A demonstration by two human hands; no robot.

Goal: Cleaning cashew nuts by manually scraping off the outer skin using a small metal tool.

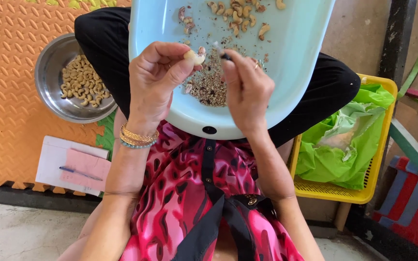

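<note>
A pale blue plastic tray rests on my lap. Unpeeled cashew nuts lie at its far end, and a heap of brown skin scraps lies in its middle. My left hand, with gold bangles on the wrist, pinches a pale peeled cashew between thumb and fingers. My right hand grips a small dark-handled blade, its tip close beside the nut. Both hands hover just above the scrap heap.
A steel bowl of peeled cashews sits on the orange foam mat at the left. Below it lie white and pink papers with a pen. A yellow basket lined with a green bag stands at the right.
</note>
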